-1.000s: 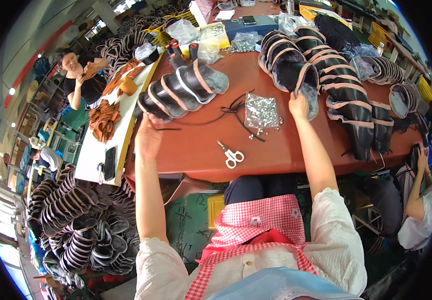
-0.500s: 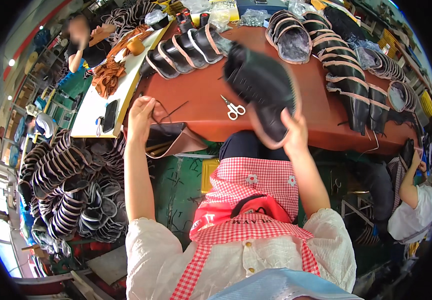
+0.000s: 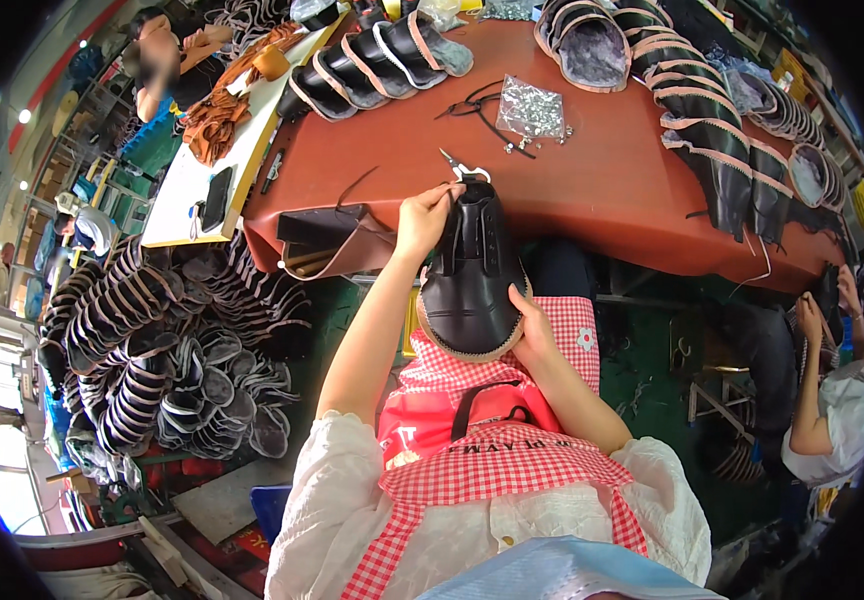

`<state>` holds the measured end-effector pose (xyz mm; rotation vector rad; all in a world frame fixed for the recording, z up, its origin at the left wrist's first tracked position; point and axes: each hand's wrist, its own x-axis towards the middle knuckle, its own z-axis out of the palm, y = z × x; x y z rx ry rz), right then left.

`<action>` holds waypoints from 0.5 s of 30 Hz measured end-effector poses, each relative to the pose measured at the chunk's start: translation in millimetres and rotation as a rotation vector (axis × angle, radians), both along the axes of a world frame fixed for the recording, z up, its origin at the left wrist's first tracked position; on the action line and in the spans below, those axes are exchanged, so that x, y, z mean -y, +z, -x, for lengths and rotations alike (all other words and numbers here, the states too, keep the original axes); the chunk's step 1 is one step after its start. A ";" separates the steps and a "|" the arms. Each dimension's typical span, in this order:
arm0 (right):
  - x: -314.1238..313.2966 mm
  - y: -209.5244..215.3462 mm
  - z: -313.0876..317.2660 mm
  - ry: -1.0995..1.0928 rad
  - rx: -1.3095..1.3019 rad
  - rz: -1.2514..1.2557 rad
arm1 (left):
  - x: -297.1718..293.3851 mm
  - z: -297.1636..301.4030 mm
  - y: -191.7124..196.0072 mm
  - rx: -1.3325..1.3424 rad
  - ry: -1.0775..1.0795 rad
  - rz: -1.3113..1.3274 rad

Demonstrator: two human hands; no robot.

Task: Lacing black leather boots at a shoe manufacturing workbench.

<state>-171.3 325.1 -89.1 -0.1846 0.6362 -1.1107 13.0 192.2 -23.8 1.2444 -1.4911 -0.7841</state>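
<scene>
A black leather shoe upper (image 3: 470, 300) with a pale toothed edge round its toe is held over my lap, toe toward me. My right hand (image 3: 535, 332) grips the toe edge on its right side, thumb on top. At the far end, the fingers of my left hand (image 3: 426, 220) are pinched at the collar beside the lacing flaps; whether a lace is also between them I cannot tell. Just beyond the collar lie white-handled scissors (image 3: 471, 172), partly covered by the upper.
On the brown-red table (image 3: 592, 190) are a clear bag of small metal pieces (image 3: 532, 108), black laces (image 3: 482, 103) and rows of black uppers (image 3: 372, 72). An open pouch (image 3: 337, 242) hangs at the front edge. Piled uppers (image 3: 167, 350) stand left; a co-worker (image 3: 832, 400) sits right.
The upper has come down toward my lap and turned toe toward me. My left hand has moved right, onto its collar. The bag and laces behind it now show.
</scene>
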 end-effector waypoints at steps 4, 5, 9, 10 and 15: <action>-3.7 -11.0 11.9 0.100 -0.060 0.010 | 11.8 5.1 -24.5 0.179 -0.009 -0.009; -5.4 -11.1 12.9 0.140 -0.103 0.002 | 13.5 3.9 -30.5 0.211 -0.004 0.054; -2.8 -20.1 39.4 0.307 -0.449 0.071 | 12.3 -1.4 -21.6 0.358 0.046 0.185; 1.4 -29.5 51.9 0.452 -0.686 0.168 | 8.7 -3.2 -10.2 0.467 0.119 0.246; 14.8 18.6 72.7 0.006 -1.038 0.486 | -22.7 -5.2 24.8 0.504 0.172 0.452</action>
